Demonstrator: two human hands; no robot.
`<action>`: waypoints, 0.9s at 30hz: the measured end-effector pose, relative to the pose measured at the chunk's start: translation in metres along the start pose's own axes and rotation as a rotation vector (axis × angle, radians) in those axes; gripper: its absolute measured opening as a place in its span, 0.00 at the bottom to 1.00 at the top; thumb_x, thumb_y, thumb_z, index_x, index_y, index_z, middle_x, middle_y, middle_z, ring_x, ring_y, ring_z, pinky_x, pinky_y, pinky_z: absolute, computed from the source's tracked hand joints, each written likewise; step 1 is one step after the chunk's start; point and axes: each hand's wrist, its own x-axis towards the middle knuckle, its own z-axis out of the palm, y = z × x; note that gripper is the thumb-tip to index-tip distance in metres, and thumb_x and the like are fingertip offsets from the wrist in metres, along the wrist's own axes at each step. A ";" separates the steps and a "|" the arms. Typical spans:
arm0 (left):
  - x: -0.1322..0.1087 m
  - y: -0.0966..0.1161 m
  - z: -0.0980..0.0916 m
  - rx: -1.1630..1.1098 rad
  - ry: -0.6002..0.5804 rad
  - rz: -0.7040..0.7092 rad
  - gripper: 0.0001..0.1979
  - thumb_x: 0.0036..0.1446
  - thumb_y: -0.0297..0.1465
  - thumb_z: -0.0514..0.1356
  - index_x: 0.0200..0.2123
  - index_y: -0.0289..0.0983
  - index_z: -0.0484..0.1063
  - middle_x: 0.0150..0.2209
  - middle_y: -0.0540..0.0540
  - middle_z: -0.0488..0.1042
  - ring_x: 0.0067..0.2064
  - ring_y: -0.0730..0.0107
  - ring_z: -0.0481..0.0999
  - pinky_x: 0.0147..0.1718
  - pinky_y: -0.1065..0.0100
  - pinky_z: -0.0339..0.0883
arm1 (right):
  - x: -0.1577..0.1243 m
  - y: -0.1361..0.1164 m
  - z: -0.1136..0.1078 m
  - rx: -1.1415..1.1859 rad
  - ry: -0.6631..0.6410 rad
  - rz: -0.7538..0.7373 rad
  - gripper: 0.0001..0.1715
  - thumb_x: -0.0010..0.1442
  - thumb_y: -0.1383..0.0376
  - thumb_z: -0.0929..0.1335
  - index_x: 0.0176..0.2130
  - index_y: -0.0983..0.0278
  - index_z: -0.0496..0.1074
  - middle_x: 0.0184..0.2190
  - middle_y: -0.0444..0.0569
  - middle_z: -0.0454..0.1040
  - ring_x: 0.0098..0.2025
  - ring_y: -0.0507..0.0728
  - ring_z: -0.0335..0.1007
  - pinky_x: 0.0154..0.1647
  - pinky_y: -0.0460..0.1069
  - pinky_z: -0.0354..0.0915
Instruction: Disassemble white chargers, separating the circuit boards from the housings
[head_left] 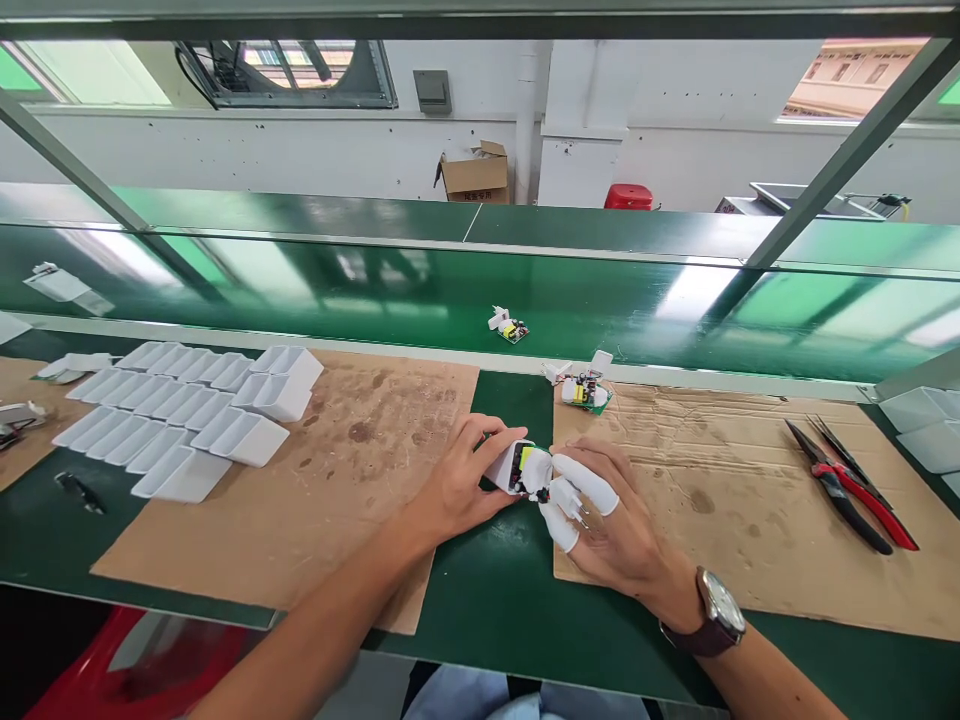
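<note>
Over the green tabletop (480,610), my left hand (463,480) grips a small white plastic case (500,468). A circuit board (534,470) with a yellow-wrapped part sits at the case's open end, apparently partly inside it. My right hand (626,525), with white covers on two fingertips, is closed on the board's outer end, where a white plug-like piece (568,497) shows. How deep the board sits is hidden by the fingers. Just beyond my hands lies another circuit board (587,392) with white pieces attached.
Rows of white plastic cases (187,410) stand on the left cardboard sheet (390,450). Red-and-black pliers (847,490) and tweezers (851,460) lie on the right cardboard (697,550). One more board (509,325) lies further back. More white cases (926,425) sit at the right edge.
</note>
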 end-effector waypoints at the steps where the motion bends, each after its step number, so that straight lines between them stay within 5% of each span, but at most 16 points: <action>1: 0.000 0.000 0.000 0.002 0.000 0.000 0.31 0.60 0.32 0.68 0.64 0.44 0.63 0.51 0.40 0.69 0.53 0.55 0.70 0.51 0.55 0.70 | 0.001 0.000 0.000 0.002 0.001 -0.002 0.45 0.60 0.77 0.70 0.71 0.59 0.56 0.56 0.59 0.74 0.61 0.68 0.69 0.57 0.68 0.73; 21: -0.007 0.002 0.002 0.015 -0.003 0.016 0.30 0.62 0.32 0.67 0.65 0.42 0.63 0.51 0.39 0.69 0.54 0.54 0.70 0.53 0.53 0.70 | -0.003 0.001 0.007 -0.028 -0.031 0.002 0.42 0.60 0.78 0.68 0.70 0.62 0.59 0.56 0.59 0.75 0.60 0.66 0.69 0.57 0.65 0.73; 27: -0.006 0.003 0.001 -0.136 -0.086 -0.058 0.34 0.57 0.39 0.71 0.64 0.41 0.65 0.53 0.39 0.73 0.55 0.54 0.73 0.55 0.52 0.72 | 0.004 0.002 -0.003 0.028 -0.065 0.001 0.40 0.66 0.58 0.71 0.71 0.61 0.56 0.64 0.62 0.69 0.66 0.70 0.65 0.62 0.70 0.69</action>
